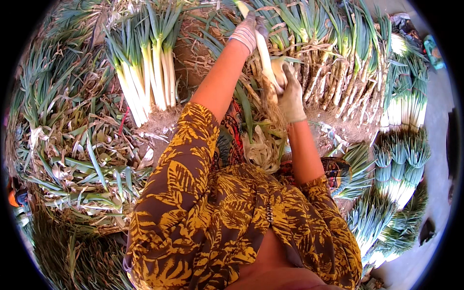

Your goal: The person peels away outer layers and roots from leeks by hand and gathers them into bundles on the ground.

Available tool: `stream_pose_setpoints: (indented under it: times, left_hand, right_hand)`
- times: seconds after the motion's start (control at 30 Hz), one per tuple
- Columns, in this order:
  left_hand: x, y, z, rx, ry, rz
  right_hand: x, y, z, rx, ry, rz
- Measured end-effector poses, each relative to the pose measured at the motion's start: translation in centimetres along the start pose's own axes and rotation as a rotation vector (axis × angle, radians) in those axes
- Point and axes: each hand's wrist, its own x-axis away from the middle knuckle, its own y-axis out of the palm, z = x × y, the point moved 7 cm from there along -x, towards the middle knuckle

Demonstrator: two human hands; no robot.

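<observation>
1 leek [264, 59]: upper part in L hand [248, 33], base nr R hand [292, 99].

The grey floor [441, 140] shows at the right, and bundled green onions [398, 166] are resting there. On the brown ground [184, 60], I see a heap of loose leaves [92, 166] to the left, a group of clean white-stalked onions [155, 72], and a row of onions with brown, dirty stalks [338, 72].
</observation>
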Motion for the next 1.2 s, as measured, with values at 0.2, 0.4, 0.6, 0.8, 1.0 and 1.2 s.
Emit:
stream_pose_setpoints:
  times: [0.2, 0.4, 0.6, 0.8, 1.0, 1.2]
  left_hand:
    - [-0.1, -1.7, 1.2, 0.092, 0.027, -0.064]
    - [-1.6, -4.3, 5.8, 0.05, 0.124, -0.073]
    - [-1.8, -5.6, 9.4, -0.249, 0.345, 0.118]
    - [-2.7, -7.1, 8.3, -0.439, 0.393, 0.242]
    - [-3.5, -7.1, 6.5, -0.573, 0.394, 0.365]
    - [-1.7, -5.8, 5.8, -0.733, 0.326, 0.412]
  right_hand:
    - [5.4, 0.6, -5.9, -0.421, 0.381, -0.001]
    - [13.1, -0.6, -5.4, -0.37, 0.501, -0.138]
    - [15.3, -3.8, 5.6, 0.087, 0.226, -0.154]
    - [9.2, -2.4, 3.8, 0.95, 0.243, -0.487]
    - [4.3, 3.3, -7.4, 0.934, -0.349, -0.164]
    - [4.4, 4.3, -4.8, 0.776, -0.102, -0.138]
